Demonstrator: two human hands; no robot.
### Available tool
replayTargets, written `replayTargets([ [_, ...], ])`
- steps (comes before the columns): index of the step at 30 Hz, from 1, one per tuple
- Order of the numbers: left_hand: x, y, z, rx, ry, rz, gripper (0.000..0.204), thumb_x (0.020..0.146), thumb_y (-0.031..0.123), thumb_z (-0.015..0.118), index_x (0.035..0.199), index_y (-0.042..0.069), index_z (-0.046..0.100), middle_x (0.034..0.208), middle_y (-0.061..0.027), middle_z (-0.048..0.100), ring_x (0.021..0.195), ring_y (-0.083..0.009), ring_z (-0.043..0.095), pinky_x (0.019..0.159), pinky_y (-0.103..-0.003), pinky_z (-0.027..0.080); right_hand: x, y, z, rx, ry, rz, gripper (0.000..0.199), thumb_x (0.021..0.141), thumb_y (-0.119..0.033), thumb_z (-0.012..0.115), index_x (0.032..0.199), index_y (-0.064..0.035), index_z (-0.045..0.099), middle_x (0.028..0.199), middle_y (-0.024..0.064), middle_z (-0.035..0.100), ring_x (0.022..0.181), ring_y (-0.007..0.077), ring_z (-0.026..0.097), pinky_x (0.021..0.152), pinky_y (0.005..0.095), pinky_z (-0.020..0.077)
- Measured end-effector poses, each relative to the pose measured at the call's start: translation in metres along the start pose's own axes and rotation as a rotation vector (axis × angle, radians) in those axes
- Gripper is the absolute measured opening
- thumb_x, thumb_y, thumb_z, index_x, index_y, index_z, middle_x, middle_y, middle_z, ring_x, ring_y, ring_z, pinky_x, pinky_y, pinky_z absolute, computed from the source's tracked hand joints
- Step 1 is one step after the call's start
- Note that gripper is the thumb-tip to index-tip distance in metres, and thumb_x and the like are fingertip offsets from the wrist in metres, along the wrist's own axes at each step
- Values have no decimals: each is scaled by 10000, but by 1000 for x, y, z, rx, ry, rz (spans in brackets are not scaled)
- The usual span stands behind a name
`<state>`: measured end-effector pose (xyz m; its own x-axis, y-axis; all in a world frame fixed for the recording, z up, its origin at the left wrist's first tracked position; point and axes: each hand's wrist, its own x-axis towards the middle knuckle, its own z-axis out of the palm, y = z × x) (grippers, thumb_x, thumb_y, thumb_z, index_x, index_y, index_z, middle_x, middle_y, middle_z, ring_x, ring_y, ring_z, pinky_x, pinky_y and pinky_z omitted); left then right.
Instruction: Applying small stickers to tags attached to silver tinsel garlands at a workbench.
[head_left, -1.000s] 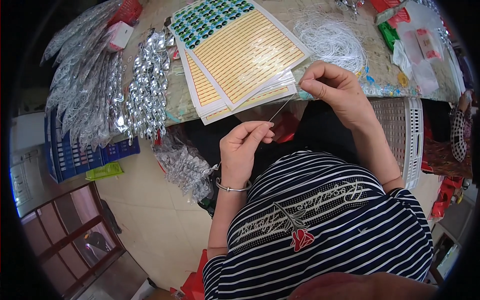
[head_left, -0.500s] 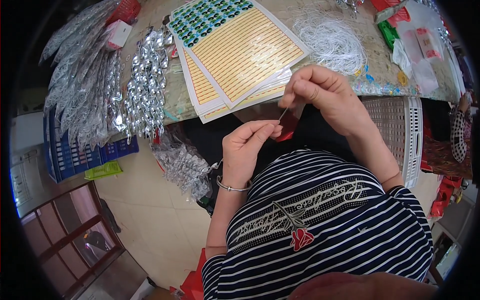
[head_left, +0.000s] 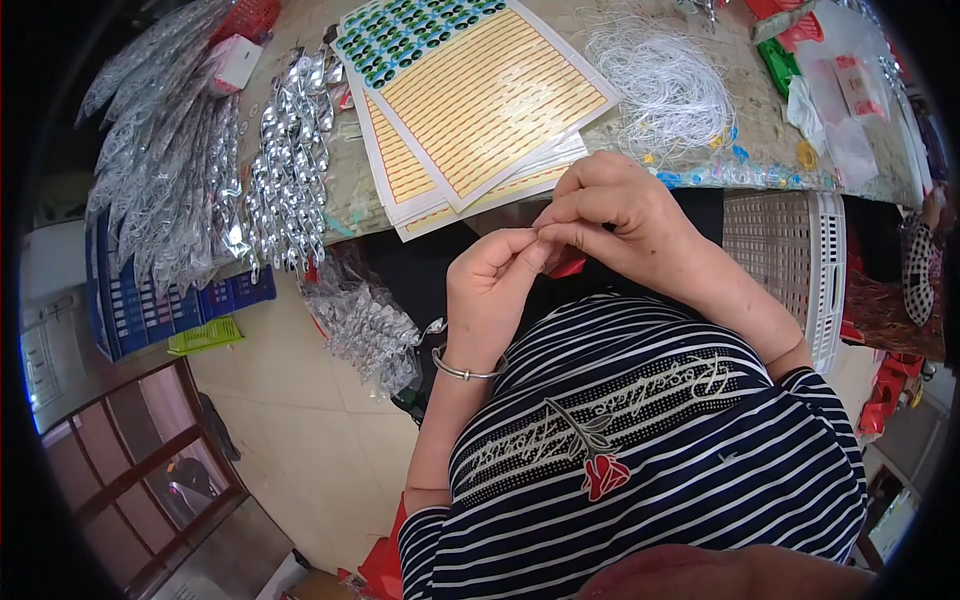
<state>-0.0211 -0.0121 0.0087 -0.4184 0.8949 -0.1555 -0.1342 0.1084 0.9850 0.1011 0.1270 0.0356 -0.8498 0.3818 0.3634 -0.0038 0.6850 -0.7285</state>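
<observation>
My left hand [head_left: 490, 290] and my right hand [head_left: 612, 212] meet in front of my chest, just below the table edge. Their fingertips press together and pinch a thin pale thread, which is too fine to see clearly now. A small red piece [head_left: 568, 265] shows right under the fingertips; whether a hand holds it I cannot tell. A silver bangle [head_left: 462, 370] sits on my left wrist. The nearest things on the table are the stacked yellow sticker sheets [head_left: 480, 105] and a loose bundle of white thread [head_left: 665, 85].
Silver foil packets [head_left: 290, 165] and clear bagged strips [head_left: 160, 170] lie at the table's left. A green-dotted sheet [head_left: 400, 30] tops the stack. A white perforated crate [head_left: 800, 240] stands at my right, a blue crate [head_left: 150, 310] on the floor at left.
A second ago my hands were apart with the thread stretched between them. The right hand has come down and left until its fingertips meet those of the left hand.
</observation>
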Motion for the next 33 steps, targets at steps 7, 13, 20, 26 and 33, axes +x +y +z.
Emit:
replayTargets([
  [7, 0, 3, 2, -32, -16, 1, 113, 898, 46, 604, 957, -36, 654, 860, -55, 662, 791, -94, 625, 732, -205, 508, 1, -1, -1, 12, -41, 13, 59, 773, -88, 701, 813, -49, 682, 785, 41, 604, 754, 182, 583, 717, 302, 448],
  [13, 1, 6, 5, -275, 14, -97, 126, 892, 74, 626, 969, -23, 652, 838, -44, 656, 719, -74, 590, 666, -184, 478, -3, 5, 2, 394, -14, 251, 83, 846, -90, 663, 851, -8, 663, 787, 29, 601, 760, 106, 566, 690, 236, 453],
  [20, 0, 3, 3, -288, 114, -41, 121, 876, 68, 634, 954, -23, 654, 779, -33, 633, 631, -42, 479, 580, -178, 359, -6, 5, 3, 719, -7, 481, 154, 918, -126, 591, 948, 2, 673, 899, 17, 597, 788, 76, 550, 711, 231, 454],
  [26, 0, 3, -1, -295, 99, -54, 113, 873, 55, 635, 949, -25, 660, 817, -44, 648, 741, -79, 582, 699, -194, 460, -12, 7, 4, 725, 13, 547, 198, 943, -135, 551, 1028, 12, 652, 923, 18, 588, 810, 88, 593, 743, 224, 482],
  [33, 0, 1, 0, -259, 66, -22, 108, 876, 45, 631, 948, -32, 656, 801, -42, 647, 742, -90, 597, 710, -213, 487, -13, 6, 7, 724, -31, 485, 172, 888, -56, 609, 1035, 21, 657, 894, 38, 578, 812, 113, 611, 705, 220, 515],
])
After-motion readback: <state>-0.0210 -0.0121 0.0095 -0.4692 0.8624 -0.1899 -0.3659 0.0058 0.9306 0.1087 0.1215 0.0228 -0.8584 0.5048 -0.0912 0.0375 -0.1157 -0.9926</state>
